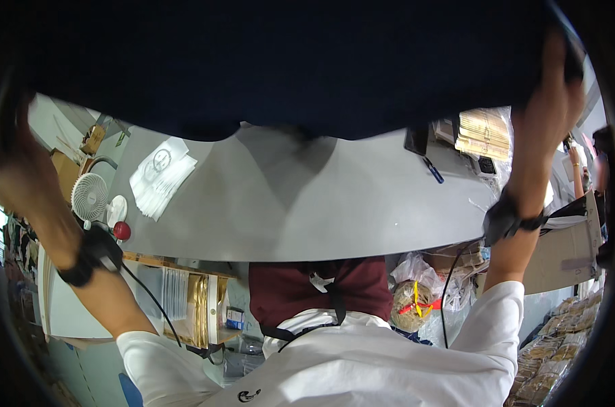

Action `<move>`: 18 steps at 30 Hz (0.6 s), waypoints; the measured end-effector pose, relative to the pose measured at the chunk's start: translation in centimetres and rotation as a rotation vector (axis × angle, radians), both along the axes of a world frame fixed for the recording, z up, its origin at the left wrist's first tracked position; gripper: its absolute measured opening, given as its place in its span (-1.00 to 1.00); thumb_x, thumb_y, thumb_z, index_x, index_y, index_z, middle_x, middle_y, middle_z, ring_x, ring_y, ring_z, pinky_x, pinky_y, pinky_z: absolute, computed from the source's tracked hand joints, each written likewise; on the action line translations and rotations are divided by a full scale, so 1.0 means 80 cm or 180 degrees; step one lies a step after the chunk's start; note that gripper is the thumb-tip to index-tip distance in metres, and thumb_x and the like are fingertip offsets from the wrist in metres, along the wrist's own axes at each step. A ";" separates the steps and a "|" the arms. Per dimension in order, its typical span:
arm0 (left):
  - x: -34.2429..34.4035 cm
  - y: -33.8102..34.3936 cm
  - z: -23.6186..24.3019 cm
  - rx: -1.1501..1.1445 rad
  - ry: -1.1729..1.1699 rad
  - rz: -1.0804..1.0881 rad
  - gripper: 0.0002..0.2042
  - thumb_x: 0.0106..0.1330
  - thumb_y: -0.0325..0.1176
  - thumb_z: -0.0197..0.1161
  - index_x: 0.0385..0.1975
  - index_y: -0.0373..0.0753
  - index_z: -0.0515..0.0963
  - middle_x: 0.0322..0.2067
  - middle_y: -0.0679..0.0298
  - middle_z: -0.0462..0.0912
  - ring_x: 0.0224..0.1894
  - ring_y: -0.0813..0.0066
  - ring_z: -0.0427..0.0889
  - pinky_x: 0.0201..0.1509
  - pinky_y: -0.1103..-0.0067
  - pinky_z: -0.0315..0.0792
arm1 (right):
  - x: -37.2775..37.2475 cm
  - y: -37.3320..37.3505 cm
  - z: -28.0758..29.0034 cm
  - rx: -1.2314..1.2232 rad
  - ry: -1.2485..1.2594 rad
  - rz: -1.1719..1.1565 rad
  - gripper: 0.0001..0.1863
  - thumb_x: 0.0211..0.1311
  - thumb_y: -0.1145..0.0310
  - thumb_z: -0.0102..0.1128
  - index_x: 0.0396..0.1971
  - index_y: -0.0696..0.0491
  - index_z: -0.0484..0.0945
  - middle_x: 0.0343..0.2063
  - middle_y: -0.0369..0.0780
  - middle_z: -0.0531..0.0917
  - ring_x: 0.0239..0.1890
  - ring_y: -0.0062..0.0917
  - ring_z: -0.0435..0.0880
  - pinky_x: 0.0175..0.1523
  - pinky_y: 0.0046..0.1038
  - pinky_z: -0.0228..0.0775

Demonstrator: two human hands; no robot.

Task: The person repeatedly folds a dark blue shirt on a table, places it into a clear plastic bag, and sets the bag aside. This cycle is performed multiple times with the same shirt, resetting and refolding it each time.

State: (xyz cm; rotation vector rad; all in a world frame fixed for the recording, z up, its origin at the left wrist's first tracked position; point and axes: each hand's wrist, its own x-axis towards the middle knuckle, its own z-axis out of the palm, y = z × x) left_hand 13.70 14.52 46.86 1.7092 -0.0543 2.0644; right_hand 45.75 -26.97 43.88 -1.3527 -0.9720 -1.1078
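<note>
A wide dark navy cloth is stretched out in the air across the top of the view, its lower edge hanging above the grey table. My left hand, blurred and partly in shadow, grips the cloth at its left side. At the right side my right hand is closed on the cloth's edge with the arm raised. Whether the cloth is a garment I cannot tell, since most of it is dark and runs out of view. Its shadow falls on the table.
White printed sheets lie at the table's left, beside a small white fan and a red ball-shaped thing. To the right are a blue pen, a dark flat object and plastic-wrapped tan packs. A cardboard box stands further right.
</note>
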 end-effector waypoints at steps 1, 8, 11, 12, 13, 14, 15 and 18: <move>-0.023 -0.001 -0.033 -0.0263 0.0079 -0.0089 -0.69 0.51 -0.37 0.06 -0.02 -0.49 0.63 -0.09 -0.03 0.70 -0.19 0.23 0.69 -0.13 0.51 0.58 | -0.015 -0.001 -0.047 0.0069 0.0164 0.0740 -0.76 0.43 0.35 0.28 -0.11 0.23 0.65 -0.24 -0.17 0.72 -0.24 -0.48 0.70 -0.05 -0.43 0.57; -0.139 -0.056 -0.271 -0.1085 0.2395 0.0012 -0.58 0.35 -0.06 0.18 -0.59 -0.32 0.55 -0.62 0.28 0.52 -0.55 0.56 0.49 -0.40 0.65 0.31 | -0.108 -0.037 -0.251 -0.2408 0.2394 0.2321 -0.76 0.11 0.73 0.30 -0.25 0.17 0.79 -0.28 -0.16 0.84 -0.23 -0.45 0.85 -0.06 -0.47 0.68; -0.139 -0.068 -0.342 -0.2562 0.3393 -0.0472 -0.79 0.27 -0.34 0.23 -0.54 -0.33 0.62 -0.61 0.35 0.60 -0.55 0.61 0.55 -0.50 0.65 0.28 | -0.105 -0.026 -0.315 -0.3135 0.3287 0.1967 -0.74 0.16 0.69 0.32 -0.15 0.15 0.76 -0.23 -0.16 0.83 -0.17 -0.47 0.82 0.01 -0.49 0.63; -0.123 -0.061 -0.368 -0.2512 0.3441 -0.0646 -0.84 0.28 -0.44 0.20 -0.50 -0.34 0.64 -0.64 0.40 0.55 -0.62 0.67 0.47 -0.58 0.66 0.21 | -0.094 -0.015 -0.337 -0.3177 0.3267 0.1808 -0.75 0.18 0.67 0.33 -0.14 0.15 0.75 -0.23 -0.14 0.83 -0.17 -0.47 0.82 0.01 -0.48 0.63; -0.108 -0.054 -0.388 -0.2917 0.3558 -0.0712 -0.86 0.27 -0.49 0.17 -0.48 -0.34 0.64 -0.64 0.40 0.54 -0.66 0.71 0.41 -0.62 0.68 0.16 | -0.079 -0.002 -0.358 -0.3296 0.3184 0.1568 -0.77 0.21 0.64 0.35 -0.12 0.16 0.74 -0.23 -0.13 0.82 -0.16 -0.47 0.81 0.02 -0.48 0.62; -0.092 -0.042 -0.403 -0.3299 0.3762 -0.0726 -0.86 0.27 -0.54 0.14 -0.47 -0.34 0.65 -0.65 0.41 0.51 -0.68 0.72 0.39 -0.63 0.67 0.16 | -0.061 0.010 -0.375 -0.3276 0.3312 0.1461 -0.78 0.26 0.58 0.37 -0.10 0.17 0.73 -0.21 -0.11 0.81 -0.15 -0.47 0.80 0.02 -0.46 0.61; -0.071 -0.032 -0.417 -0.3363 0.3665 -0.0581 -0.82 0.28 -0.56 0.09 -0.42 -0.33 0.67 -0.66 0.41 0.49 -0.70 0.71 0.36 -0.65 0.65 0.17 | -0.038 0.024 -0.388 -0.3331 0.3315 0.1360 -0.78 0.29 0.54 0.37 -0.08 0.18 0.72 -0.20 -0.10 0.81 -0.14 -0.48 0.79 0.03 -0.45 0.60; 0.015 0.029 -0.431 -0.3737 0.3805 -0.0526 -0.66 0.21 -0.58 0.03 -0.11 -0.37 0.70 -0.65 0.39 0.47 -0.72 0.64 0.34 -0.67 0.58 0.15 | 0.038 0.083 -0.410 -0.3119 0.2959 0.1174 -0.79 0.32 0.49 0.38 -0.08 0.19 0.72 -0.23 -0.12 0.81 -0.17 -0.47 0.77 0.02 -0.44 0.59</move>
